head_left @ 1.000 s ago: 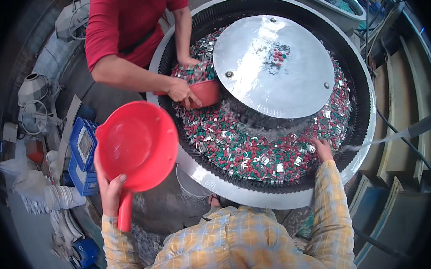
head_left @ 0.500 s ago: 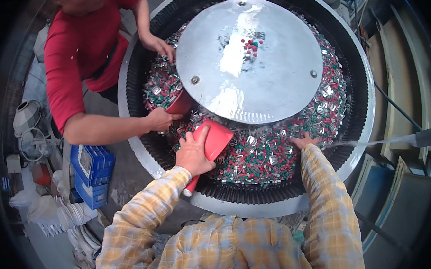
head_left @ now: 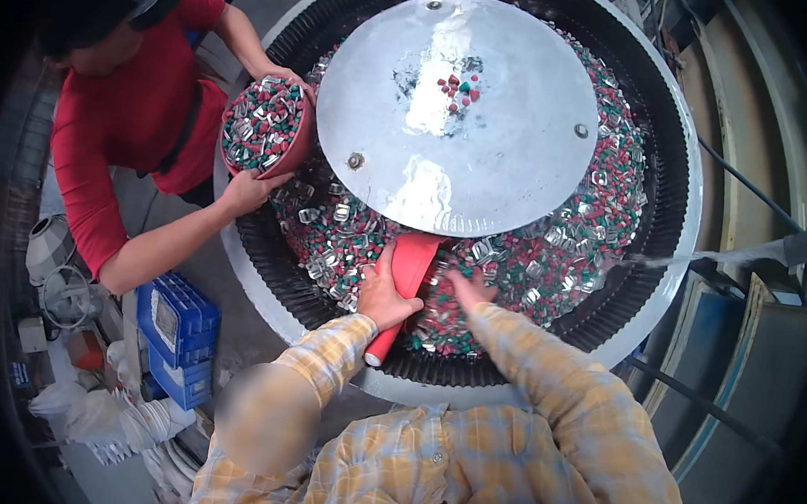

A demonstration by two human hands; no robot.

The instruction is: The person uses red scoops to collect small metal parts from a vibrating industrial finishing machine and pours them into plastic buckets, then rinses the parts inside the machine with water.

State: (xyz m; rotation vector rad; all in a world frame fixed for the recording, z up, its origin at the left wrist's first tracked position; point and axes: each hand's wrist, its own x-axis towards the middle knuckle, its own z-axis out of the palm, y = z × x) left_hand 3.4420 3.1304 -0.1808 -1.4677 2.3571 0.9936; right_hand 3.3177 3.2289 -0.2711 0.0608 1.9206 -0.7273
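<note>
A: How do the fingers stand?

B: Those of the left hand wrap the red dipper where bowl meets handle, the thumb set apart from the rest. The right hand is blurred at the dipper's mouth; its fingers look loosely parted, but whether they pinch anything, one cannot tell.

A: And the dipper itself?

B: It lies tipped on its side at the near part of the round tub, just beside the lower edge of the silver disc, its mouth toward the right hand.

A: What makes for a good fill?

B: Probably a steady left wrist, the lip low in the mixed pieces, and the right hand cupped to sweep them in. Lifting the mouth level before raising it should limit spilling, and an easy sweep seems kinder to knuckles among metal bits.

A: What does the tub hold?

B: Red and green chips mixed with shiny metal parts, around the disc; a few chips sit on top of it. Water jets in from the right.

A: Any other vessel?

B: A co-worker in red holds a reddish bowl heaped with the same mixture. How full the dipper is cannot be seen.
</note>
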